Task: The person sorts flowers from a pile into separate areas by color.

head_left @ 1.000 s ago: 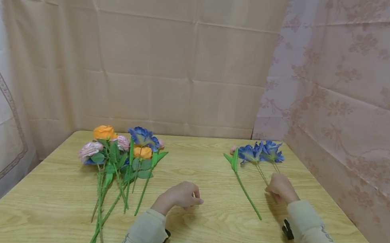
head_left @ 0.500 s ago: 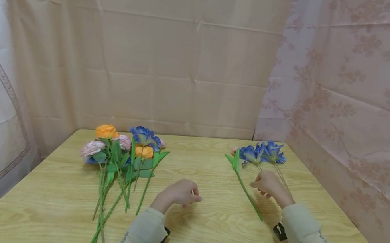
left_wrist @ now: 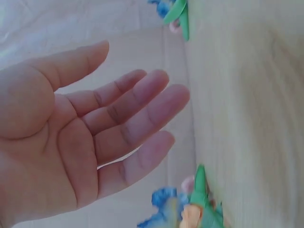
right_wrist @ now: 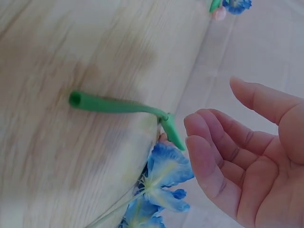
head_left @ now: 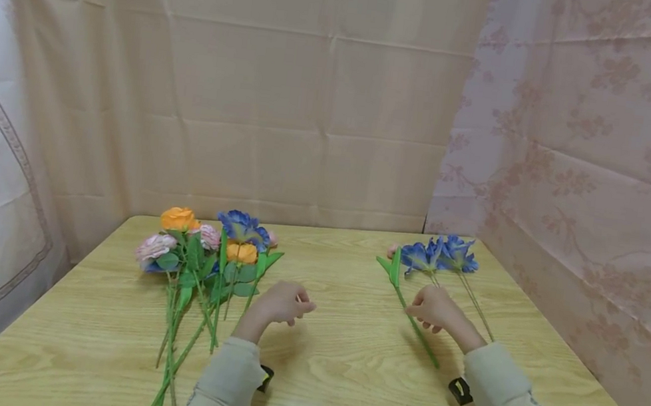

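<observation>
My right hand (head_left: 436, 309) hovers by the green stem of a pink tulip (head_left: 416, 327), its fingers loosely bent around nothing in the right wrist view. Just beyond it lie two blue artificial flowers (head_left: 425, 254) with thin stems; their ruffled petals (right_wrist: 166, 166) show up close from the right wrist. My left hand (head_left: 280, 304), palm bare and fingers relaxed in the left wrist view, is above the table right of a loose bunch of artificial flowers. That bunch has orange roses (head_left: 179, 218), pale pink blooms (head_left: 156, 247), a blue flower (head_left: 243, 229) and another pink tulip (head_left: 273, 240).
The flowers lie on a wood-grain table (head_left: 335, 378). Crossed green stems (head_left: 171, 366) reach toward its near left edge. A beige curtain (head_left: 290, 92) hangs behind, and a floral-patterned cloth (head_left: 578, 158) hangs at the right.
My right hand has moved left from the blue flowers' stems to the tulip stem. My left hand has shifted left and a little farther away, nearer the bunch. The flowers lie as before.
</observation>
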A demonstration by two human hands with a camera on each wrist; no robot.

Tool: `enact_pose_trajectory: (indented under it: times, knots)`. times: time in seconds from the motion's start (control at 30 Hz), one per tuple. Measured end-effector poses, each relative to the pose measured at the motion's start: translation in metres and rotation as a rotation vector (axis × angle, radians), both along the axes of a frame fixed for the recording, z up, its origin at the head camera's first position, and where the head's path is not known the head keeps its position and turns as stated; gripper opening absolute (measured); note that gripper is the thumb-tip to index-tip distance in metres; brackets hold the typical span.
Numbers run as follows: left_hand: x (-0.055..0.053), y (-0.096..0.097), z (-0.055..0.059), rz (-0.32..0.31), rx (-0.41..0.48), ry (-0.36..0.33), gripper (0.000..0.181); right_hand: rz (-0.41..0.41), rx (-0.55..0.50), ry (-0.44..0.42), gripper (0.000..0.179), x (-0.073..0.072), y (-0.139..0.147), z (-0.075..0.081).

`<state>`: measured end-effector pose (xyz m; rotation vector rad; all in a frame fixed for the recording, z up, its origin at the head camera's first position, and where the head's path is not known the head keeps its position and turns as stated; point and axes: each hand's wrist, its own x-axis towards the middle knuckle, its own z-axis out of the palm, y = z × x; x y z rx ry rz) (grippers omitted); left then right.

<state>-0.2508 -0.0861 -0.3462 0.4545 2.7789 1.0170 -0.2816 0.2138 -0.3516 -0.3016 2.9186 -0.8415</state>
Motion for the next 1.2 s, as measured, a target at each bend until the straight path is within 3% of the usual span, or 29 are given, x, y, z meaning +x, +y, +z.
enact_pose_trajectory:
  times: [0.23,0.37,0.5,0.67,0.83,1.2]
  knots:
    - [-0.002,-0.032,0.014,0.214,-0.009,0.152,0.021,0.012,0.012,-0.010,0.021,0.001,-0.003,0.000]
    - [-0.001,-0.054,0.019,0.339,-0.021,0.208,0.034,0.025,0.026,0.000,0.021,0.001,-0.005,0.002]
    - [0.001,-0.080,0.019,0.469,-0.039,0.143,0.045,0.051,0.010,-0.010,0.021,-0.001,-0.003,0.001]
    - [0.010,-0.106,0.015,0.626,-0.066,0.054,0.033,0.100,-0.003,-0.003,0.025,-0.002,0.000,-0.001]
    - [0.013,-0.118,0.007,0.638,-0.095,0.058,0.033,0.048,0.033,-0.012,0.023,0.002,-0.005,-0.001]
    - [0.014,-0.121,-0.014,0.662,-0.081,0.003,0.022,0.056,0.063,-0.027,0.020,0.005,-0.009,-0.006]
